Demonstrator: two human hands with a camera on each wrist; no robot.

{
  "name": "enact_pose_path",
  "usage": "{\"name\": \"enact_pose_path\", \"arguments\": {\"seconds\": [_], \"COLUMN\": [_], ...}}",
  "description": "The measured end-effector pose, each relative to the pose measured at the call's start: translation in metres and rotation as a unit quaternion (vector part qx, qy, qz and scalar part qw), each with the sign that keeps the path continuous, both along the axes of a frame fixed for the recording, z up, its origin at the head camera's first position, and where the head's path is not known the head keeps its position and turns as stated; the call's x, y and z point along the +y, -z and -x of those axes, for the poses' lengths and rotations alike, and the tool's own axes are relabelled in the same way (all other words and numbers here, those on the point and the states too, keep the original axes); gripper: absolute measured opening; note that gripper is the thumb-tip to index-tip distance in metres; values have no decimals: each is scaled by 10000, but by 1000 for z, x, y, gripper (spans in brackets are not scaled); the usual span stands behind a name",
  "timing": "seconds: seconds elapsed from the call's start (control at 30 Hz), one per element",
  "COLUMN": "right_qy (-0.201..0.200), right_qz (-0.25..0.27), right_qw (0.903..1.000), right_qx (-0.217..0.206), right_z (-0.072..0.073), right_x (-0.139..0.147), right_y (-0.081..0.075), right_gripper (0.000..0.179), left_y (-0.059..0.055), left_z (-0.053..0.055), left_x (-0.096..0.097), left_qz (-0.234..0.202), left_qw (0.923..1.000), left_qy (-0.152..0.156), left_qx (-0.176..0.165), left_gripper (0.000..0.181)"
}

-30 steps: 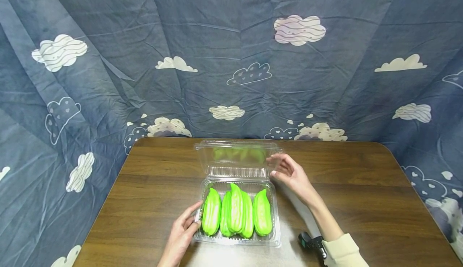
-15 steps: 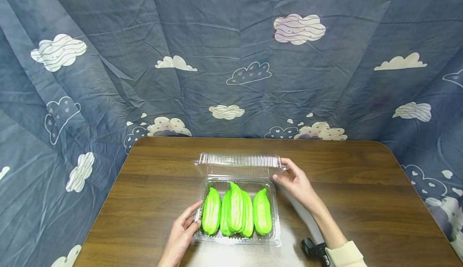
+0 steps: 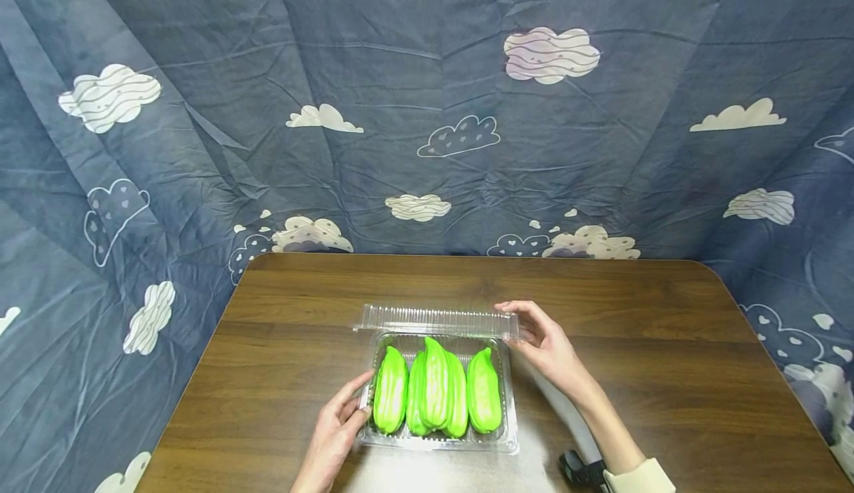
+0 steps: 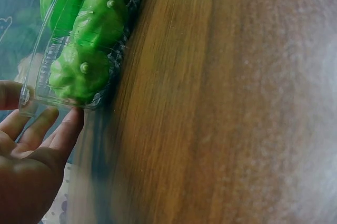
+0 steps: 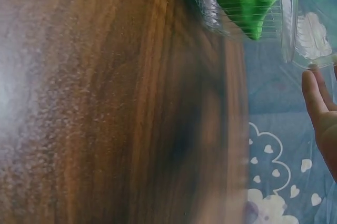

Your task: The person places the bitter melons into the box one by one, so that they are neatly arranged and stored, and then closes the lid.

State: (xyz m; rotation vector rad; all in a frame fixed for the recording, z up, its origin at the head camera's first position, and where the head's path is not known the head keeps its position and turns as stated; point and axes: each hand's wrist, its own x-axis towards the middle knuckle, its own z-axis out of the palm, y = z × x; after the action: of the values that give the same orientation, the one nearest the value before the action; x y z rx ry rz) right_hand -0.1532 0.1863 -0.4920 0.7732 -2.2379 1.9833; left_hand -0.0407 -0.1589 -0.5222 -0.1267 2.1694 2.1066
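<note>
A clear plastic clamshell box [image 3: 511,411] sits on the table with its hinge side away from me. Several bright green, ribbed, long vegetables [image 3: 436,385] lie in its base, pointed tips toward the hinge. My left hand [image 3: 333,428] holds the box's left side; in the left wrist view its thumb [image 4: 9,95] is at the rim and the fingers [image 4: 68,129] touch the end wall. The lid [image 3: 434,320] leans forward over the far edge of the base. My right hand [image 3: 548,341] pinches the lid's right edge, thumb toward me and fingers behind.
The brown wooden table [image 3: 293,345] extends on both sides of the box. A dark blue curtain [image 3: 373,167] with cloud prints hangs behind its far edge. A black device [image 3: 580,471] is on the right wrist.
The lid has swung from tilted back to leaning forward over the base, carried by my right hand. My left hand, the base and the green vegetables have stayed in place.
</note>
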Motion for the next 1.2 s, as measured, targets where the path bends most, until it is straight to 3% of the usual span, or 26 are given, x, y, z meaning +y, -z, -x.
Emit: {"name": "enact_pose_path", "arguments": {"seconds": [0.37, 0.77, 0.97, 1.2], "right_qy": [17, -162, -129, -70], "right_qz": [-211, -288, -430, -683], "right_qw": [9996, 9995, 9988, 9971], "right_qx": [-183, -17, 185, 328], "right_z": [-10, -22, -27, -32], "right_x": [2, 4, 3, 2], "right_y": [0, 2, 9, 10], "right_gripper": [40, 45, 44, 46], "left_y": [-1, 0, 0, -6], "left_z": [0, 1, 2, 2], "left_x": [0, -2, -6, -12], "left_qz": [-80, 73, 30, -156], "left_qw": [9999, 9998, 9991, 9986], "left_qy": [53, -99, 124, 474], "left_qx": [70, 153, 401, 192], "left_gripper": [57, 47, 43, 60]}}
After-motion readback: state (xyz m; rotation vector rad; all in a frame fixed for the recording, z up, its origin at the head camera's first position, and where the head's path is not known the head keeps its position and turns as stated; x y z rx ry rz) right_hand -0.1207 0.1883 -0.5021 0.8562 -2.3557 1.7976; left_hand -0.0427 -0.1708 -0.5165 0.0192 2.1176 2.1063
